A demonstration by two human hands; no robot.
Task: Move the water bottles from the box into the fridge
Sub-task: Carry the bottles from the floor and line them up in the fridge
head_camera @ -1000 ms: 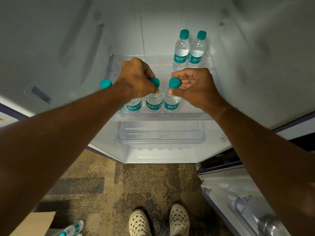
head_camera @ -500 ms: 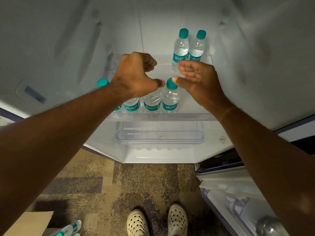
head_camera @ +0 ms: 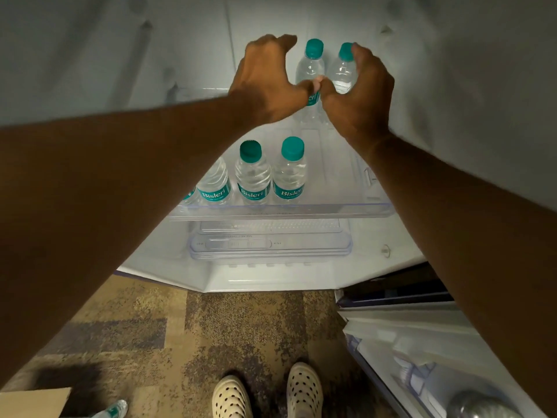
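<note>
Inside the open fridge, several teal-capped Bisleri water bottles (head_camera: pixel 252 176) stand in a row at the front of the clear shelf (head_camera: pixel 331 210). Two more stand at the back: the left rear bottle (head_camera: pixel 310 66) and the right rear bottle (head_camera: pixel 342 75). My left hand (head_camera: pixel 266 81) and my right hand (head_camera: pixel 360 96) reach deep over the shelf and cup around this rear pair, fingers apart, thumbs meeting in front of them. The right fingertips touch the right bottle's cap. My left forearm hides the left end of the front row.
The cardboard box (head_camera: pixel 33 402) sits on the carpet at the bottom left with a bottle (head_camera: pixel 111 411) showing in it. The open fridge door (head_camera: pixel 422 351) stands at the right. A clear drawer cover (head_camera: pixel 271 245) lies below the shelf. My shoes (head_camera: pixel 304 390) are near the fridge.
Both hands let go of the front-row bottles' caps and moved up and deeper to the two rear bottles. The front bottles stay standing on the shelf.
</note>
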